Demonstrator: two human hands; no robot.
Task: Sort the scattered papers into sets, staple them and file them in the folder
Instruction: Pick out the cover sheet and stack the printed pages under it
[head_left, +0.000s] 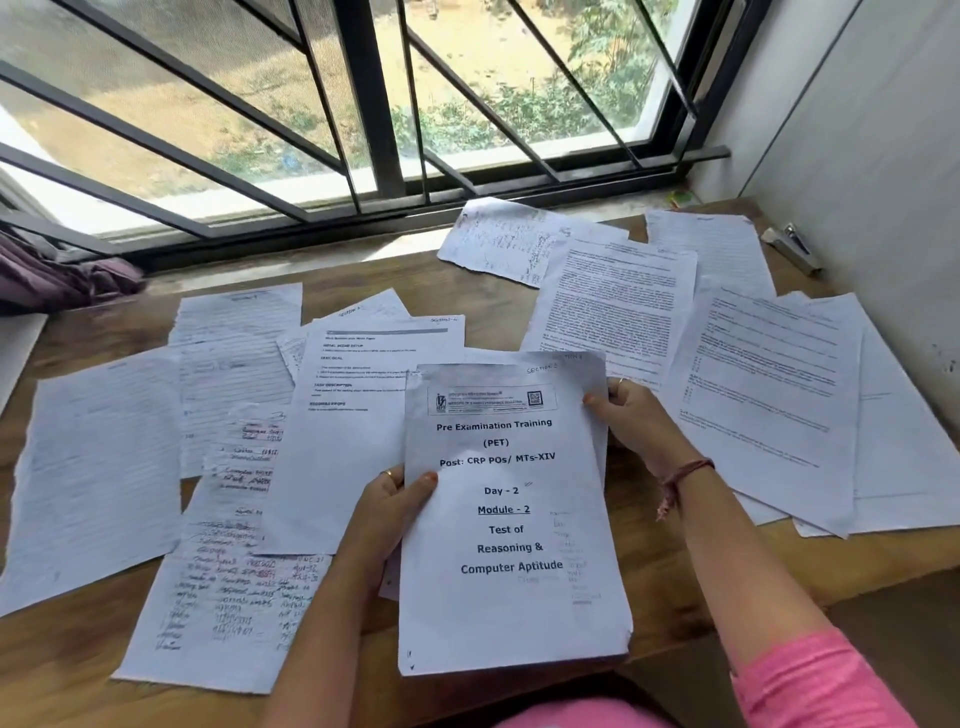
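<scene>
**Printed booklet held up over a desk strewn with loose sheets**

At the far left a bundle of purple cloth (62, 283) lies by the window sill, at the edge of the wooden table (67, 670). Next to it a lined sheet (98, 467) rests flat, and just right of that a handwritten page (223, 597) in dark and red ink lies partly under a typed sheet (358, 415) with section headings. More lined pages spread behind these toward the window.

The left hand (387, 512) grasps the left edge of the booklet (511, 519), thumb curled over the front, a ring on one finger. The booklet is a thin stack raised above the table in the middle of the view, its cover reading "Pre Examination Training (PET)", "Day - 2", "Module - 2". The right hand (636, 418) grips its upper right edge, thumb on the front and fingers behind; a thread bracelet sits on that wrist and a pink sleeve (810, 680) covers the upper arm.

Further right, a crumpled handwritten sheet (498, 241) lies near the sill, then overlapping printed pages (769, 395) fan out toward the wall. In the far right corner a stapler (792, 247) rests against the wall, well apart from both hands
</scene>
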